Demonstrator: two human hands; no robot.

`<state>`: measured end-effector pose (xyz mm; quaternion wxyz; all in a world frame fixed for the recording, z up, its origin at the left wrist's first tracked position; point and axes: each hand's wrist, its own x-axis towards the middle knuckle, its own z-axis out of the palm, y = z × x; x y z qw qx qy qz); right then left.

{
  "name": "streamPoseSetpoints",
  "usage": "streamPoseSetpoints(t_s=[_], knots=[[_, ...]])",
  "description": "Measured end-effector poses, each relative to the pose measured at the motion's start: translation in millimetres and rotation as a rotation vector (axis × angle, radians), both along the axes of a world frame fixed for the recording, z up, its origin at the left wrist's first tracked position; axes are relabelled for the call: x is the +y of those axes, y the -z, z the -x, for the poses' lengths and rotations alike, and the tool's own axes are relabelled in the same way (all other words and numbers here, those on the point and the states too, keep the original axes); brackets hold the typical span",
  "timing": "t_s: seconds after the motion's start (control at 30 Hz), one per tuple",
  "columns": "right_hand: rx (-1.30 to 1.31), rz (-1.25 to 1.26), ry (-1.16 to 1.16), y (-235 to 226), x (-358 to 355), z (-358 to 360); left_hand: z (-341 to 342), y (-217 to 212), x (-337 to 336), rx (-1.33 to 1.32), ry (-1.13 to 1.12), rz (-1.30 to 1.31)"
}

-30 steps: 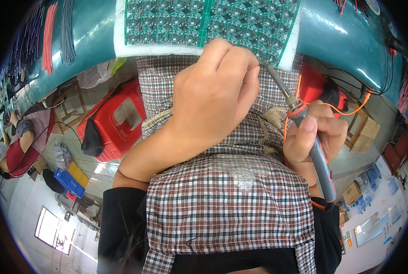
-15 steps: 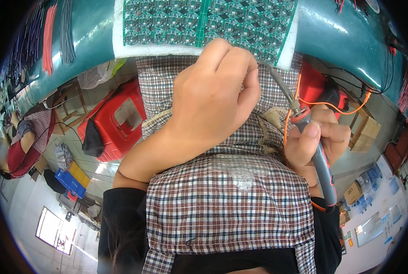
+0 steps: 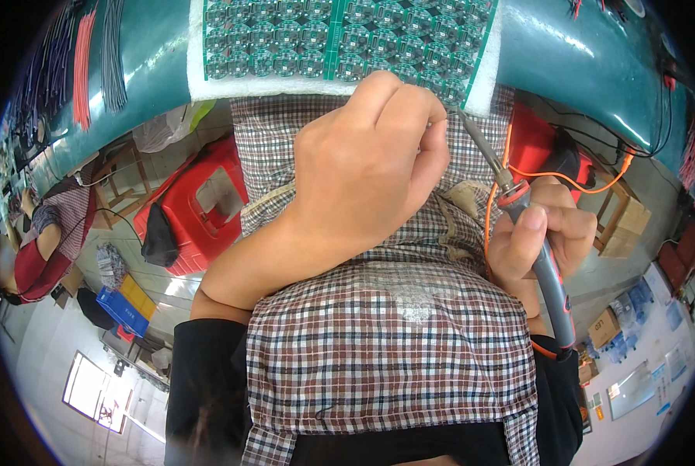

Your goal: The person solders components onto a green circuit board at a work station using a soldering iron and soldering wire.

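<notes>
A soldering iron (image 3: 550, 283) with a grey and red handle is held in my right hand (image 3: 545, 233), thumb and fingers wrapped round it. Its metal tip slants up and left to the near right edge of a green circuit board panel (image 3: 333, 46). My left hand (image 3: 371, 155) is closed in a pinch at the panel's near edge, back of the hand uppermost. Whatever its fingertips hold is hidden behind the hand. The panel carries rows of small boards and lies on a white foam sheet (image 3: 258, 88).
A teal bench (image 3: 153, 58) bears bundles of red wires (image 3: 83, 70) and grey wires (image 3: 114, 62) at left. The iron's orange cable (image 3: 573, 186) runs off right. Red plastic stools (image 3: 196, 206) stand under the bench. Another person's arm (image 3: 46, 233) shows at far left.
The circuit board panel and foam have shifted slightly left. My left hand has moved a little right and down. The soldering iron is almost where it was.
</notes>
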<state>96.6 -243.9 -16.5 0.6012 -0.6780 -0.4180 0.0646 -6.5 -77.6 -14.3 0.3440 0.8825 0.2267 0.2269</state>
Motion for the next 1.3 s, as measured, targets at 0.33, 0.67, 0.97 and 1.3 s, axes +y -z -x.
streamPoseSetpoints(t_s=[0.33, 0.67, 0.97, 1.3], knots=[[0.005, 0.048, -0.038, 3.2, -1.0, -5.4, -0.2, 1.3, -0.4, 0.038, -0.005, -0.008], [0.05, 0.044, 0.08, 0.4, 0.9, 3.2, -2.3, 0.0, -1.7, 0.001, -0.015, 0.021], [0.014, 0.013, -0.015, 6.7, 1.9, -3.9, -2.2, 2.5, 1.1, 0.03, -0.008, -0.038], [-0.019, -0.039, -0.027, 10.2, 0.7, -5.3, 0.9, -2.3, 2.2, 0.022, 0.002, 0.019]])
